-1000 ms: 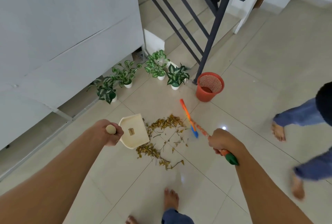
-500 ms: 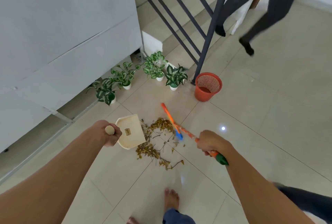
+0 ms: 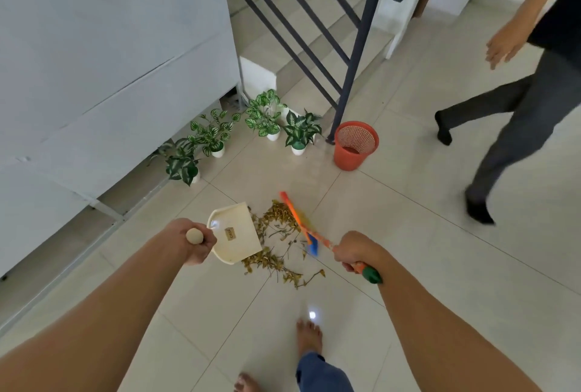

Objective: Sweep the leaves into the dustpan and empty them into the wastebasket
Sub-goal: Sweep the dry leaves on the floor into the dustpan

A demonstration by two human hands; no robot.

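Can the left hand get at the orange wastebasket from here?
Probably not without a step forward: the left hand grips the cream plastic dustpan beside the dry leaves; the orange mesh wastebasket stands well beyond, with open tiled floor between.

Single cam on my head, wide-angle, pitched forward and down at the floor (image 3: 408, 234) from standing height. Forearms enter from the bottom corners: left hand (image 3: 188, 242) on dustpan (image 3: 234, 234) at 8 o'clock, right hand (image 3: 355, 251) on broom (image 3: 290, 207) at 5. Wastebasket (image 3: 355, 146) at 2, farther off. My foot (image 3: 309, 336) at 6. Railing (image 3: 361, 46) at 12.
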